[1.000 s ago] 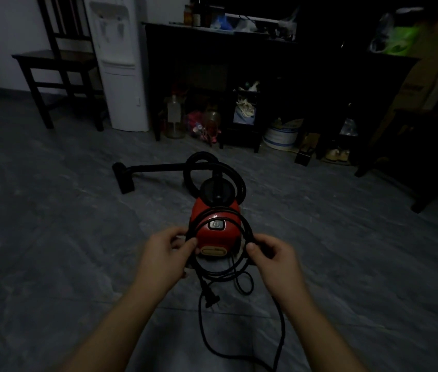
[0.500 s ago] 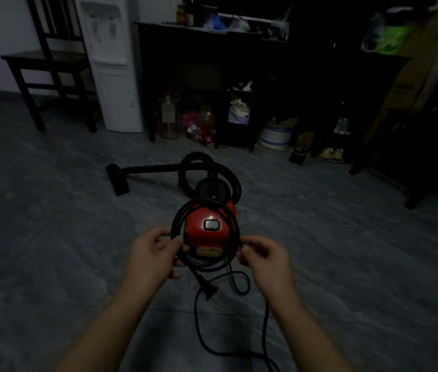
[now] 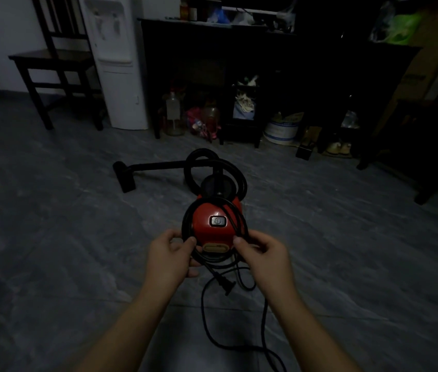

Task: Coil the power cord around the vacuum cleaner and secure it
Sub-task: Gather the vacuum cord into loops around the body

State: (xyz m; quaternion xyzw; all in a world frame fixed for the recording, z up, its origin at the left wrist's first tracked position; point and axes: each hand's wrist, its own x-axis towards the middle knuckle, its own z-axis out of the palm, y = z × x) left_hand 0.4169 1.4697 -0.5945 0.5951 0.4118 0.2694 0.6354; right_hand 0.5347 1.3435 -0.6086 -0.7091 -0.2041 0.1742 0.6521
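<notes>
Power cord (image 3: 213, 208): thin black cable gathered into about 2 or 3 round loops, held up in front of the vacuum cleaner's rear so they ring its red back end. I judge the loops are held wide like this so they can be slipped over the body.
Plug (image 3: 223, 283): black, blocky, hanging below the loops near the floor. The free end dangles because it is not yet tucked in.
Slack (image 3: 263, 331): 1 long run of cord trails in loose curves over the floor toward the person, so the coiling looks only partly done.
Left hand (image 3: 169, 253): fingers curled, thumb pinching the left side of the loops.
Right hand (image 3: 262, 253): fingers curled, thumb and forefinger pinching the right side of the loops. The 2 hands sit on opposite sides, which keeps the coil open and round.
Vacuum cleaner (image 3: 216, 224): small canister on the floor in the middle of the room, just beyond the hands. Glossy red plastic shell, rounded, with a grey square button (image 3: 217, 220) on top and a tan label plate below.
Hose (image 3: 213, 170): thick black ribbed tube looped behind the body, joined to a rigid wand and floor nozzle (image 3: 125, 178) lying to the left.
Floor (image 3: 51, 237): grey stone-look tiles, matte and dimly lit.
</notes>
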